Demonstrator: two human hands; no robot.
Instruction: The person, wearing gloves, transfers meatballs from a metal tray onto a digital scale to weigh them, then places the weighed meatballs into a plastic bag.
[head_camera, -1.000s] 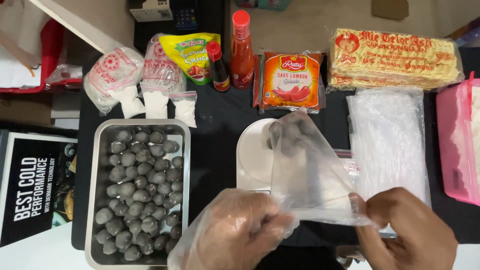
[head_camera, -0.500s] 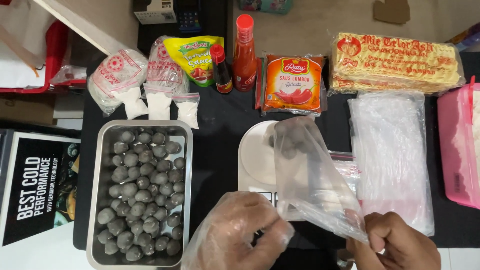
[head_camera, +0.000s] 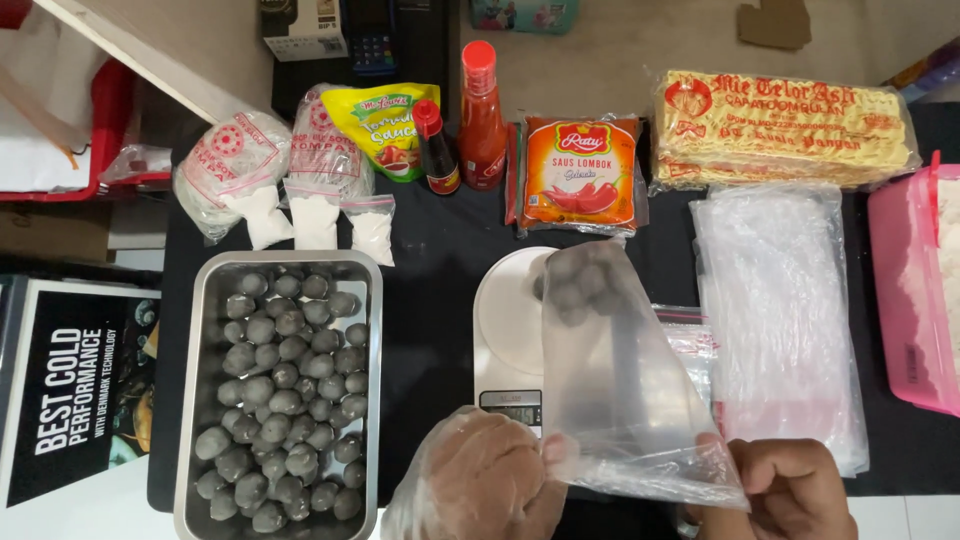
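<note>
Looking down from the head camera, both hands meet at the near edge of the bench (head_camera: 440, 230), which is covered in black. The left hand (head_camera: 490, 480), inside a thin clear glove, and the bare right hand (head_camera: 785, 490) each pinch the mouth of a clear plastic bag (head_camera: 620, 400); the fingers of both are closed on its lower rim, one at each corner. The bag's long axis runs away from the hands, leaning slightly left, so that its closed end lies over the white kitchen scale (head_camera: 510, 330). A small cluster of grey meatballs (head_camera: 575, 285) sits in that far end, well apart from the fingers at the mouth. The left hand is the nearer one to the steel tray (head_camera: 375, 400), which lies just left of the scale and is filled with more grey meatballs. To the right of the bag lies a stack of empty clear bags (head_camera: 780, 300), nearer the right hand, with a pink tub (head_camera: 905, 300) beyond it at the edge. Along the far side stand a red sauce bottle (head_camera: 482, 120), a small dark sauce bottle (head_camera: 437, 150), an orange sauce sachet (head_camera: 580, 175) and a pack of yellow noodles (head_camera: 785, 130).
</note>
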